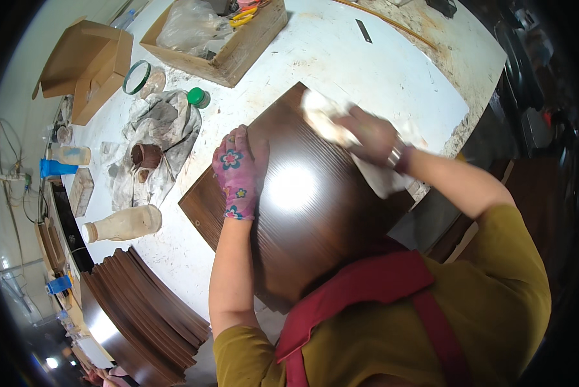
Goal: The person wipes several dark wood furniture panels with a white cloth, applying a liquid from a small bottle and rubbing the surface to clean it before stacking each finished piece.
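Centrally, head view: dark-brown wood-grain panel, flat on white stained counter; near edge partly hidden behind the person's body. Left hand, pink flowered glove: fingers flat, unclenched, at far-left edge. Right hand, motion-blurred: fingers gripping crumpled whitish cloth along far-right edge. Bare counter beyond, reaching small dark strip.

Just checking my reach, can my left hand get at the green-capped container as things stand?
Probably yes: your left hand rests on the brown panel nearby, and only white tabletop shows toward the container.
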Available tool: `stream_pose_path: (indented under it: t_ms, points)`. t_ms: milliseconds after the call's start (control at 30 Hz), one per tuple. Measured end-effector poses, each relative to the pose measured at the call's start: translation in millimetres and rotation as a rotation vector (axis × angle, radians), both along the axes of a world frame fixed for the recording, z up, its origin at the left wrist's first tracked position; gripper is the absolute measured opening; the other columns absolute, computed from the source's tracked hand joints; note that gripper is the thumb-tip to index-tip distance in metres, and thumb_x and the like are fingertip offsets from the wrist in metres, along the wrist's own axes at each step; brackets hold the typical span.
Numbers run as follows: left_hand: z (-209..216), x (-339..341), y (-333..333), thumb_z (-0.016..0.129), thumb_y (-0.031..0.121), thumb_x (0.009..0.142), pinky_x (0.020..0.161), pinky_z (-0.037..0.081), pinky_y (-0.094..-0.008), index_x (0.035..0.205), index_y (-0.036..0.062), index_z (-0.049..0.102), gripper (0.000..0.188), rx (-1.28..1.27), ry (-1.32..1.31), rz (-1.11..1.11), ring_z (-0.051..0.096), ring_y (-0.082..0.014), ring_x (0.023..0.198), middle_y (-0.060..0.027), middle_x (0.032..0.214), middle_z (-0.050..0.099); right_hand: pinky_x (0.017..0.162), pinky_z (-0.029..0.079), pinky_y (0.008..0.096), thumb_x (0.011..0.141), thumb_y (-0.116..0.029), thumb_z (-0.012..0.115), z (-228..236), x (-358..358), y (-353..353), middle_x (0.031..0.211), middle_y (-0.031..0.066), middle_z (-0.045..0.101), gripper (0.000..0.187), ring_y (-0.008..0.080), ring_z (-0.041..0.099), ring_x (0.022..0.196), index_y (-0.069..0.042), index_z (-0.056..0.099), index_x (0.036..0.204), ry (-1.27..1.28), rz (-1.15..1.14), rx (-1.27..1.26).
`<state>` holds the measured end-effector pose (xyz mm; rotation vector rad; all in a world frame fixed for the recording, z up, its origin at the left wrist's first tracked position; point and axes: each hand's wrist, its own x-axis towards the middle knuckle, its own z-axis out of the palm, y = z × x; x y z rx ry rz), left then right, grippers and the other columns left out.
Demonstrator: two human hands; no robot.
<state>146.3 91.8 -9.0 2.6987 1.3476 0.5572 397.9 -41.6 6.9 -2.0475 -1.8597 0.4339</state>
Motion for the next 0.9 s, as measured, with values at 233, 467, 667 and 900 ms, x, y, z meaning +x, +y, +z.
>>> stream_pose_path:
  t_ms: [233,467,667,900]
  points:
    - [-9,-2,2,0.06,0.037,0.09,0.096,0.042,-0.0425,0.123,0.002,0.056,0.048,0.037,-0.016,-0.022,0.058,-0.0321,0.109,-0.0161,0.118,0.062,0.099,0.044,0.0409,0.086,-0.027,0.063,-17,6,86,0.127,0.0181,0.056,0.044,0.0348,0.052,0.122,-0.008,0.055,0.124,0.053,0.002,0.201]
    - [-26,-1,6,0.061,0.039,0.087,0.097,0.04,-0.0419,0.124,0.0055,0.056,0.05,0.153,-0.088,0.075,0.058,-0.0301,0.109,-0.0128,0.115,0.063,0.085,0.051,0.0429,0.076,-0.016,0.07,6,-42,1,0.121,0.0139,0.056,0.045,0.032,0.058,0.108,-0.016,0.061,0.12,-0.204,0.264,0.048]
    - [-30,-24,4,0.057,0.023,0.09,0.087,0.046,-0.0423,0.119,0.0059,0.057,0.034,0.358,-0.46,0.09,0.06,-0.0293,0.1,-0.0114,0.111,0.063,0.081,0.052,0.038,0.07,-0.017,0.075,27,-65,-96,0.109,0.0101,0.061,0.045,0.0282,0.065,0.093,-0.012,0.065,0.113,0.351,0.769,-0.321]
    - [95,-156,-187,0.054,-0.009,0.068,0.086,0.052,-0.0365,0.096,0.0132,0.064,0.037,-0.051,-0.546,-0.16,0.063,-0.0261,0.097,-0.0066,0.105,0.066,0.084,0.055,0.0338,0.089,-0.014,0.059,26,-75,-18,0.114,0.0151,0.063,0.043,0.0236,0.065,0.096,0.002,0.05,0.128,1.677,0.179,-0.52]
